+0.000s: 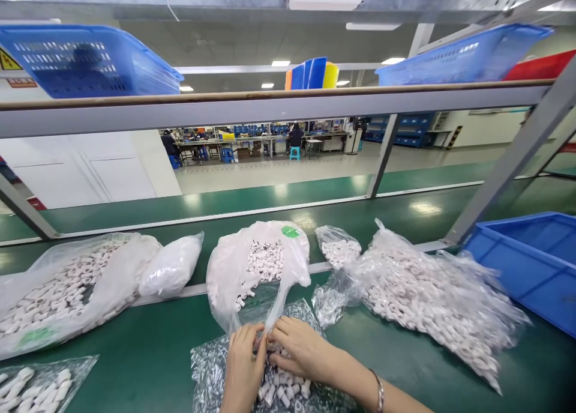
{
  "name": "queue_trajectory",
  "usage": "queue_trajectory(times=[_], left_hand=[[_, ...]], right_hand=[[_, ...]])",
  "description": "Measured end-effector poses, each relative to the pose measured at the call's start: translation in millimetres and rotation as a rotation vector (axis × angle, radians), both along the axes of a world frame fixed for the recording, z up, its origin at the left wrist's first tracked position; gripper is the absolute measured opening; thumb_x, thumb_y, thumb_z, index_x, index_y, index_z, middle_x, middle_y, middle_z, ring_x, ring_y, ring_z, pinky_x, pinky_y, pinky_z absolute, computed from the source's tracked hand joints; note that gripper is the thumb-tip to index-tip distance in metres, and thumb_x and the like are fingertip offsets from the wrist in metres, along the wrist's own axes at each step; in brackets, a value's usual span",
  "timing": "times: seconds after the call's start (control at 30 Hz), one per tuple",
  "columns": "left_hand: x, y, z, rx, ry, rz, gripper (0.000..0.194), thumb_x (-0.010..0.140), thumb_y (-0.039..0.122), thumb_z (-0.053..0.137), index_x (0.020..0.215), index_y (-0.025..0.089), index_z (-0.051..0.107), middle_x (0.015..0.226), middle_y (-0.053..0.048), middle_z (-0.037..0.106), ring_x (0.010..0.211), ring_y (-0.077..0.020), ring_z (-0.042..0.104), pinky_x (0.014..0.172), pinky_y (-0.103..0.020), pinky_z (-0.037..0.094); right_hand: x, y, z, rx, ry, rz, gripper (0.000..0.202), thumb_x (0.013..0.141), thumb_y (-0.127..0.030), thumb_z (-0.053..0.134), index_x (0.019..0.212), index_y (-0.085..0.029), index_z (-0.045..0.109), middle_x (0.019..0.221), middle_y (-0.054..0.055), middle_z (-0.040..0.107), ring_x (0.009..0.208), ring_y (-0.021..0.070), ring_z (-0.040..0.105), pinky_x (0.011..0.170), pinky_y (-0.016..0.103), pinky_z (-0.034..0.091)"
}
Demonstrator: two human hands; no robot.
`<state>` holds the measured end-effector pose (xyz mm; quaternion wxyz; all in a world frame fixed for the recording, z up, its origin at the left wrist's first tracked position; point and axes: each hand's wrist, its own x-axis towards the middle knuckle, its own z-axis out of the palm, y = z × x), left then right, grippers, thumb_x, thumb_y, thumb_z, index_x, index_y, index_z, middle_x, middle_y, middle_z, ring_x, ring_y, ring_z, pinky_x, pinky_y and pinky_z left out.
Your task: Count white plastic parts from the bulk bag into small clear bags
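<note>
"Where does the white bag [220, 266] lie from our fingers [245, 339]?"

"On the green desk [148, 341], just beyond them; its near edge runs down into our grasp. Our left hand [243, 368] and right hand [306, 348] meet side by side, both pinching its film."

"And beneath?"

"Crinkled clear plastic [204, 365] spreads under our hands, and white fittings [283, 392] lie just below our right fingers. Whether they're in or on it, we can't tell."

"That full bag [418, 287] on our right?"

"Well apart from our fingers, near the blue bin [526, 269]."
</note>
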<state>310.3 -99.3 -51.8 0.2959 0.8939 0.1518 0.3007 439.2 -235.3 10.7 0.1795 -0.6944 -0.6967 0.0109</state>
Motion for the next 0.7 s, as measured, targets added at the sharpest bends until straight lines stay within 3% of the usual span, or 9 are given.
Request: queue_trajectory(times=[0.1,0.2,0.3,0.4,0.5,0.7], left_hand=[[0.6,-3.0,1.5,0.083,0.007,-0.004,0.016,0.096,0.024,0.048,0.102,0.024,0.063,0.089,-0.004,0.064,0.08,-0.0224,0.06,0.072,-0.034,0.047],[0.8,-6.8,4.4,0.113,0.034,-0.015,0.014,0.096,0.02,0.048,0.101,0.023,0.061,0.086,-0.004,0.061,0.082,-0.0233,0.057,0.074,-0.036,0.045],[0.8,-9.5,8.5,0.102,0.065,-0.036,0.015,0.096,0.015,0.046,0.1,0.022,0.059,0.088,-0.004,0.06,0.084,-0.0231,0.055,0.076,-0.037,0.042],[0.4,-11.2,12.2,0.101,0.096,-0.033,0.015,0.096,0.013,0.045,0.097,0.021,0.057,0.089,-0.004,0.058,0.083,-0.0228,0.054,0.075,-0.037,0.041],[0.3,-13.1,14.3,0.119,0.123,-0.034,0.015,0.095,0.012,0.044,0.095,0.021,0.057,0.089,-0.005,0.057,0.084,-0.0229,0.053,0.075,-0.037,0.041],[1.2,-13.6,15.3,0.109,0.119,-0.029,0.017,0.094,0.01,0.044,0.094,0.02,0.058,0.087,-0.005,0.057,0.084,-0.0225,0.053,0.075,-0.036,0.041]], right_hand=[[24.9,6.5,19.2,0.027,0.113,-0.03,0.01,0.098,-0.027,0.053,0.103,-0.019,0.058,0.1,0.006,0.064,0.091,0.0199,0.06,0.075,0.028,0.049],[58.8,25.4,31.0,-0.006,0.03,-0.092,0.011,0.099,-0.022,0.051,0.106,-0.018,0.058,0.103,0.007,0.065,0.096,0.019,0.061,0.081,0.028,0.047],[91.2,39.7,28.5,-0.171,-0.236,-0.173,0.01,0.096,-0.018,0.054,0.103,-0.014,0.061,0.098,0.01,0.069,0.093,0.023,0.065,0.083,0.032,0.044],[113.0,39.8,19.0,-0.268,-0.347,-0.252,0.008,0.093,-0.014,0.056,0.093,-0.011,0.063,0.081,0.012,0.071,0.074,0.0254,0.068,0.072,0.033,0.042],[120.7,39.0,13.6,-0.283,-0.365,-0.305,0.009,0.094,-0.013,0.055,0.09,-0.011,0.062,0.077,0.012,0.07,0.066,0.0252,0.067,0.063,0.032,0.038],[114.4,75.2,9.3,-0.243,-0.384,-0.4,0.014,0.099,-0.017,0.046,0.1,-0.014,0.059,0.094,0.013,0.067,0.084,0.0254,0.065,0.064,0.031,0.04]])
